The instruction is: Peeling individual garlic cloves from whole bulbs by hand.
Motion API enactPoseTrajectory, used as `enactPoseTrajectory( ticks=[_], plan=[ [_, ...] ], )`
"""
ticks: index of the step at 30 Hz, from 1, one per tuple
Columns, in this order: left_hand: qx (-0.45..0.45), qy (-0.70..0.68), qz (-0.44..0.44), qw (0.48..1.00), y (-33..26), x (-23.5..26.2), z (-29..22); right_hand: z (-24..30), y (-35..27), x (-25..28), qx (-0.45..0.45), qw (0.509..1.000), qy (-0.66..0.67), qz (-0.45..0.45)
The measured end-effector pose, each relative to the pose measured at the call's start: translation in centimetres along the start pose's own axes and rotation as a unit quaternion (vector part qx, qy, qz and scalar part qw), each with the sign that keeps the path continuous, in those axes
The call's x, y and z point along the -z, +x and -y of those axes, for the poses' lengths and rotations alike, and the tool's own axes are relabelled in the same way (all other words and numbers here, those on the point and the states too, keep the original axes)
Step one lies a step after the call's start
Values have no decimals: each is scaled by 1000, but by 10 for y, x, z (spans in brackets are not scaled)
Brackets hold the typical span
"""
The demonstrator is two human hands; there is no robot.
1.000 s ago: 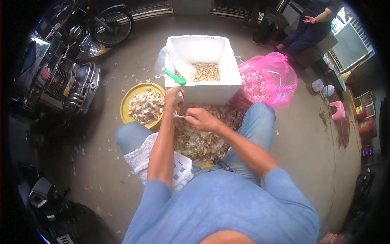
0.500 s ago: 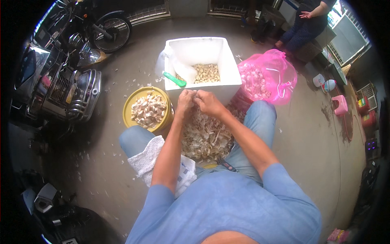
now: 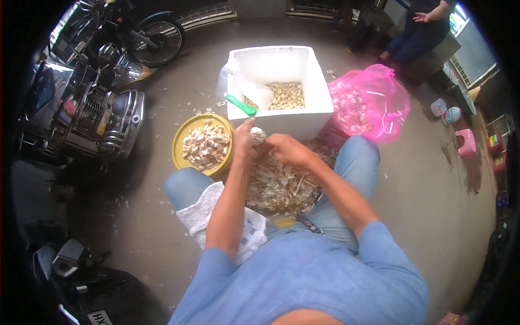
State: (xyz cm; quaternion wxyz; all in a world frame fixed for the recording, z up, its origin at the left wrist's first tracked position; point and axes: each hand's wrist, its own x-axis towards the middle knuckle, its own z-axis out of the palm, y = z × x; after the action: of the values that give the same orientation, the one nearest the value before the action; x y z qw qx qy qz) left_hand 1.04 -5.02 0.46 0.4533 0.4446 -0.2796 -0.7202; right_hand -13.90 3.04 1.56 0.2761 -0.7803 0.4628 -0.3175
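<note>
My left hand (image 3: 244, 138) is closed around a whitish garlic bulb (image 3: 258, 134), just in front of the white foam box (image 3: 280, 120). Close by on its right, my right hand (image 3: 291, 151) has its fingers curled toward the bulb; whatever they pinch is hidden. Below both hands, a heap of dry garlic skins (image 3: 281, 187) lies between my knees. Separated garlic cloves (image 3: 206, 145) fill the top of a yellow round container (image 3: 178, 143) on the left. Peeled-looking pale cloves (image 3: 287, 96) lie inside the foam box, and a green-handled tool (image 3: 240, 104) rests on its near rim.
A pink mesh bag (image 3: 385, 97) of garlic bulbs stands right of the box. Parked motorcycles (image 3: 103, 119) occupy the left side. A white towel (image 3: 203, 212) covers my left thigh. Another person (image 3: 422, 32) is at the far right, and a pink stool (image 3: 465, 142) stands at the right.
My hands have come slightly apart, and the garlic bulb now shows between them. The whole view has shifted a little to the right.
</note>
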Motion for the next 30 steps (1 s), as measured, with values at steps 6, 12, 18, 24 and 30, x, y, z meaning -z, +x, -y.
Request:
enactPoseTrajectory(
  ticks=[6, 12, 18, 24, 30],
  plan=[
    [-3, 49, -23, 999, 1, -4, 22, 12, 1, 19, -240, 915, 322, -38],
    [36, 11, -9, 999, -5, -18, 30, 9, 3, 26, -211, 947, 233, -72],
    [-91, 115, 114, 983, -14, -26, 31, -15, 7, 21, -217, 950, 150, -164],
    [-105, 205, 73, 970, -11, -8, 27, 5, 3, 10, -141, 976, 107, -127],
    [-6, 14, 102, 995, -1, 3, 27, 19, 0, 11, -39, 984, 71, -157]
  ],
)
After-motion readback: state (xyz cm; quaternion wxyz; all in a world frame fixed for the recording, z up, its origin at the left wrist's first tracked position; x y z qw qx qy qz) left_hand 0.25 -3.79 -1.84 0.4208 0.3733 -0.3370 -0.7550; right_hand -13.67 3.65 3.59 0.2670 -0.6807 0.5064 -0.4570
